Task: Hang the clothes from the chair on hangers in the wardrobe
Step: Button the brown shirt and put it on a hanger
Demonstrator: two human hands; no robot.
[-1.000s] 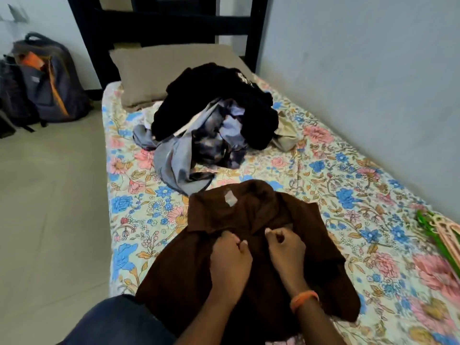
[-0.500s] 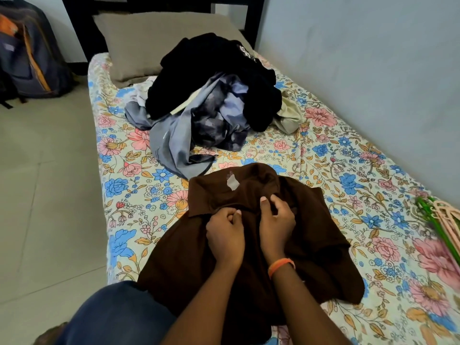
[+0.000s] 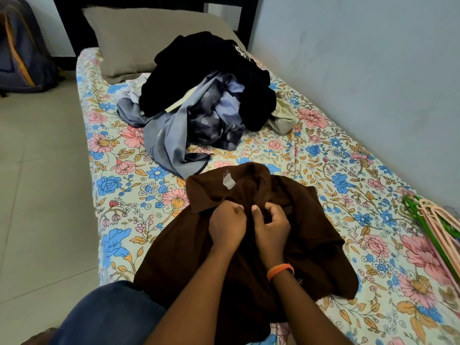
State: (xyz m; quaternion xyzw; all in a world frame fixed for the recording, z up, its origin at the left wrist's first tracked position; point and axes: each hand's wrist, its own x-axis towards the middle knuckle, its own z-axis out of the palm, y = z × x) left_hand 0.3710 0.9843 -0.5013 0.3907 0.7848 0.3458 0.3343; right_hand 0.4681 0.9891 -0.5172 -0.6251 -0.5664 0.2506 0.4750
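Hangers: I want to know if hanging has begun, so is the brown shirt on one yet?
No: the brown shirt lies on the bed, while the hangers lie apart at its right edge.

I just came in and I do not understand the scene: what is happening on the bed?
A person has a brown shirt spread on the floral bed. The left hand and right hand both pinch its front below the collar. A pile of clothes waits near the pillow, and hangers lie at the right edge, unused.
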